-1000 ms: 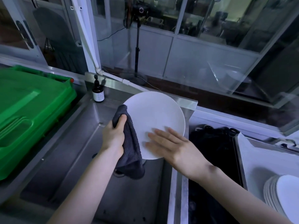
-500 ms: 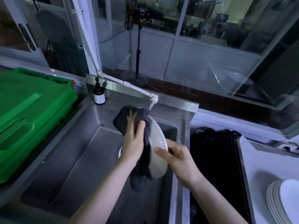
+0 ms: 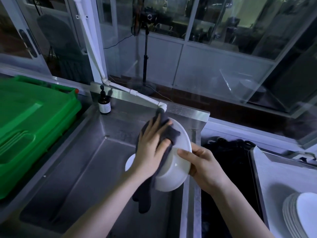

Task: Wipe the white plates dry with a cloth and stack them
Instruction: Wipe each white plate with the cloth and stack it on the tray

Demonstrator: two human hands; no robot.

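Note:
I hold a white plate (image 3: 173, 176) on edge above the steel sink (image 3: 77, 169), its underside turned towards me. My right hand (image 3: 202, 167) grips its right rim. My left hand (image 3: 151, 148) presses a dark grey cloth (image 3: 169, 133) against the plate's left face, and the cloth's tail hangs down below the plate. Another white plate (image 3: 129, 164) lies in the sink, mostly hidden behind my left wrist. A stack of several white plates (image 3: 301, 215) rests on the white-covered counter at the lower right.
A green plastic crate (image 3: 30, 127) sits left of the sink. A brown pump bottle (image 3: 104, 104) stands at the sink's back corner. A white tap pipe (image 3: 145, 98) ends just above the cloth. A dark tray (image 3: 228, 169) lies between sink and counter.
The plate went from facing me flat to standing on edge. My left hand moved the cloth from the rim onto the plate's face and up towards the tap. My right hand shifted to the rim.

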